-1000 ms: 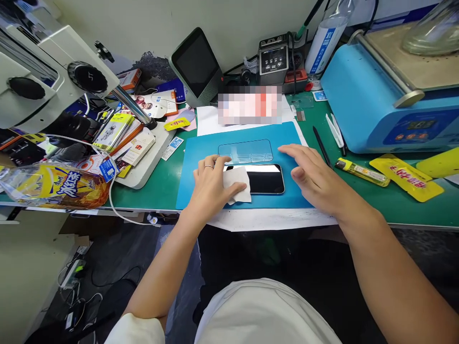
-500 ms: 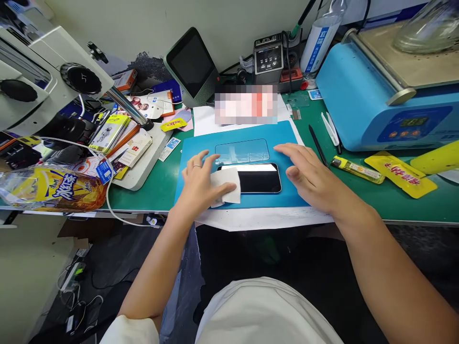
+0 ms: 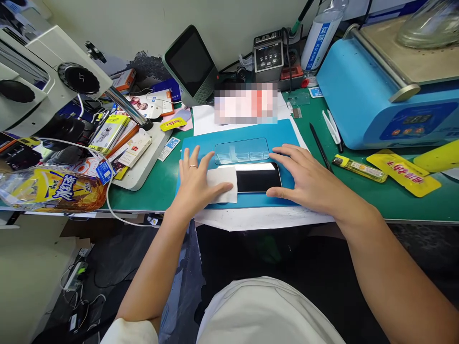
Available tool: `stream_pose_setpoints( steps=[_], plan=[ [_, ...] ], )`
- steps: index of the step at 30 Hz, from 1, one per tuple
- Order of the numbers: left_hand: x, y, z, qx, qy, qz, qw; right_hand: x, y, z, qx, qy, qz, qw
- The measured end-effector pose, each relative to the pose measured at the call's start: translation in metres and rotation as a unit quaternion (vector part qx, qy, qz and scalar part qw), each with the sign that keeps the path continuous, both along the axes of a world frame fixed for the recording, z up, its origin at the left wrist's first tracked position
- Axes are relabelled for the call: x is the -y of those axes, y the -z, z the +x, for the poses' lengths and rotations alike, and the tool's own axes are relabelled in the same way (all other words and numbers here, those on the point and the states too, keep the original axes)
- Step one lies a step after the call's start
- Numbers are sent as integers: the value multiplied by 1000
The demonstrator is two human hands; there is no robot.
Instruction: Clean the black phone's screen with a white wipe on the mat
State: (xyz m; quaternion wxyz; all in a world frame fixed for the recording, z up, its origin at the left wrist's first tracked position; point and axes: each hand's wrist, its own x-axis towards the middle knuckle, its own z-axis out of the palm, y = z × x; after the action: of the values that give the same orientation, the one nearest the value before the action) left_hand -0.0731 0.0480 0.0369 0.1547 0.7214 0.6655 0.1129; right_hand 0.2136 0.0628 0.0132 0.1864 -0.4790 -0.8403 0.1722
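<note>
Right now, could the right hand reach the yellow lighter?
Probably yes. The right hand rests at the end of the phone, and the yellow lighter lies uncovered on the green mat just beside it; only a thin black pen lies between.

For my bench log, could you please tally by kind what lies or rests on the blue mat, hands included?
phone: 1
white wipe: 1
clear glass sheet: 1
hands, left hand and right hand: 2
Total on the blue mat: 5
</note>
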Motion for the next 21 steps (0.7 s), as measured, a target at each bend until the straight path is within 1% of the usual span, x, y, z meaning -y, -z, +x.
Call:
stream_pose_setpoints(
  steps=[4,6,8,12,14,16,21],
  plan=[
    [-9,1,35,-2,51,19,999,-1,3,1,13,-4,13,1000],
    [-11,2,40,-4,65,19,998,-2,6,2,14,-2,17,1000],
    [-9,2,32,-6,62,8,998,-3,7,3,11,0,19,1000],
    [-1,0,5,-16,25,-16,999,-1,5,2,8,1,9,1000],
    [0,-1,4,-26,17,-13,999,-1,4,1,9,-2,3,1000],
    [-3,-1,17,-33,24,-1,999,0,3,1,8,-3,2,1000],
    [-21,-1,70,-25,59,27,998,-1,5,2,0,-3,9,1000]
  ],
)
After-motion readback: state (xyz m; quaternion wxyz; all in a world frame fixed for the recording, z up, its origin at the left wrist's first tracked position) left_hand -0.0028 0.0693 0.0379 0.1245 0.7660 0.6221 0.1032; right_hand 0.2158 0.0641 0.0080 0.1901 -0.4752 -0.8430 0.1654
